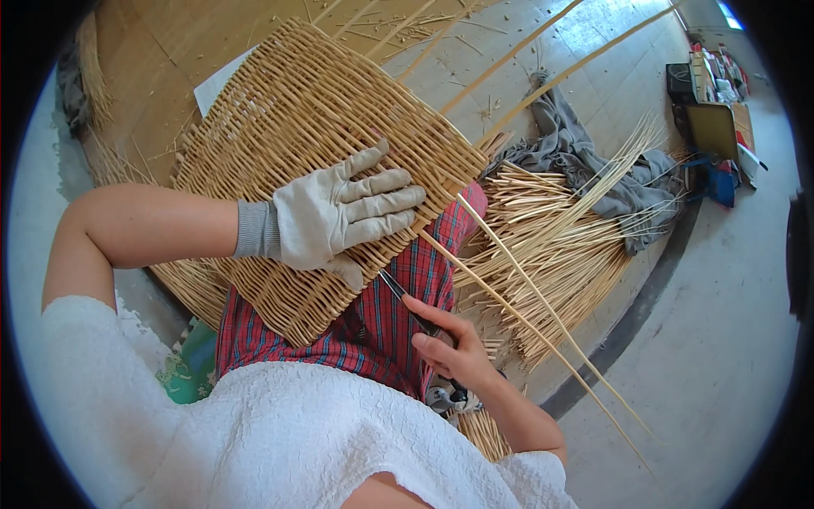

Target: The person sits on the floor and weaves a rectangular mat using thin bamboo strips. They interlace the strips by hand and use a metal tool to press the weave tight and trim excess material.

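A flat panel of woven wicker [280, 110] lies tilted across my lap, over red plaid cloth [407, 284]. My left hand [339, 210], in a pale work glove with a grey cuff, rests on the weave with its fingers stretched out. Just off the panel's near right edge, my bare right hand [454, 346] is closed around a slim hand tool [393, 284] with a narrow metal tip and a dark handle; its exact kind is unclear. The tip points at the panel's edge beside the left thumb. Two long willow rods [530, 293] stick out from the panel's right side.
To the right, a large bundle of peeled rods [555, 263] lies on the floor beside a crumpled grey cloth [564, 127]. Several long stakes [526, 47] reach away from the panel's far side. Boxes and bags [716, 127] stand at the far right.
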